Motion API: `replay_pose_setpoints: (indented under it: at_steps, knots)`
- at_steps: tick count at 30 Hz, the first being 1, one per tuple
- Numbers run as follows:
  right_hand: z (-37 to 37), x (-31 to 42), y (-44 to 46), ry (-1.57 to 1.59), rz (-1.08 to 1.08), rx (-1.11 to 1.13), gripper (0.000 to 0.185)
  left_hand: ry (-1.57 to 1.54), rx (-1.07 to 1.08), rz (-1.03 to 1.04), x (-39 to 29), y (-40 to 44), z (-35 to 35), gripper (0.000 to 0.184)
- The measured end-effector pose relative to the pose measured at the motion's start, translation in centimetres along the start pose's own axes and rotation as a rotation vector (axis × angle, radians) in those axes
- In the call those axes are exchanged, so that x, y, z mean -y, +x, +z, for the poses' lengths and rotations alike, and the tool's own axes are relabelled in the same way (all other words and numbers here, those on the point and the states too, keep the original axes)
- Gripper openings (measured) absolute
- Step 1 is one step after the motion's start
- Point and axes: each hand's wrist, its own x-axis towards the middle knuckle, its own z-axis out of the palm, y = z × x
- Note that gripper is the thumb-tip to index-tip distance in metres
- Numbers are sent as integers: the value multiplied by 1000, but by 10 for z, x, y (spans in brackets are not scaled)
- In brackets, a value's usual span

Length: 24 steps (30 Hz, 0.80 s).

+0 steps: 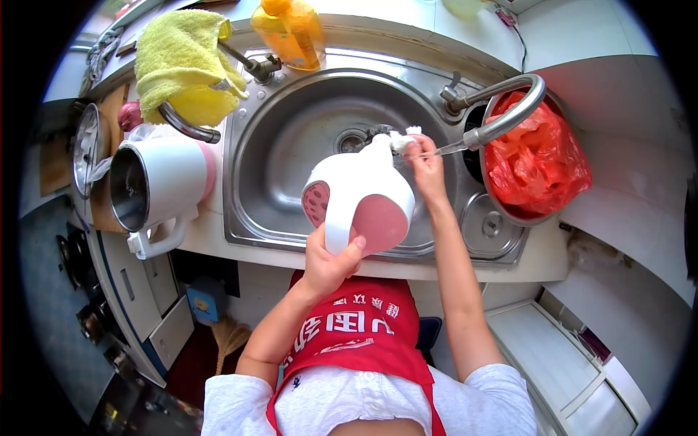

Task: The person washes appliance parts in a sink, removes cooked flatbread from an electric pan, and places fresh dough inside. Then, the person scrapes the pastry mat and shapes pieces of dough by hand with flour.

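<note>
My left hand [332, 261] grips the handle of a soymilk maker head [378, 224], white with pink panels. It is held tilted over the sink, its narrow end pointing away from me. At that end, my right hand [427, 168] pinches a small wad of white cloth or tissue [406, 140]; its exact kind is unclear. A thin stream of water runs from the curved faucet [509, 123] onto or beside my right fingers. Below lies the steel sink [269, 160], with its drain [351, 140] just past the head.
A white jug [171, 178] with a steel inside lies on its side at the left. A yellow towel [178, 62] hangs over another faucet. Behind the sink stands an orange bottle [289, 33]. A red plastic bag [538, 163] lines a bin at the right.
</note>
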Motion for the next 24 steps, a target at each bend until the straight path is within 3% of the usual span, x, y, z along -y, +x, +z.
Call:
replay_pose_setpoints:
  at_steps: [1,4,7,9,13,17,19,21,23,24]
  knots:
    - [3,7,-1,-120,-192,20,22,-1,6,-2,0,1,2,11]
    - [19,9,-1,95,-91,14,22,63,21,39,0,1,11,11]
    - [30,8,-1,273,9,-142,22,-70,12,31,2,2,15,12]
    - [35,-30,6,-37,-59,-214,24,-83,13,39,4,3,18,12]
    - [52,-45,11,-167,-5,-407,23,-38,-20,31,2,4,18,13]
    - [48,-19,13,-192,36,-424,25,-72,-63,51,-2,6,16,19]
    - [42,-15,19,-196,-75,-608,28,-109,-68,47,-2,4,14,20]
    - [35,-9,15,-217,-74,-559,28,-143,-11,73,-3,0,14,15]
    - [24,21,4,176,186,-467,26,-144,-3,67,-5,-1,11,16]
    - [18,16,0,402,146,-357,24,-143,9,67,-6,0,10,16]
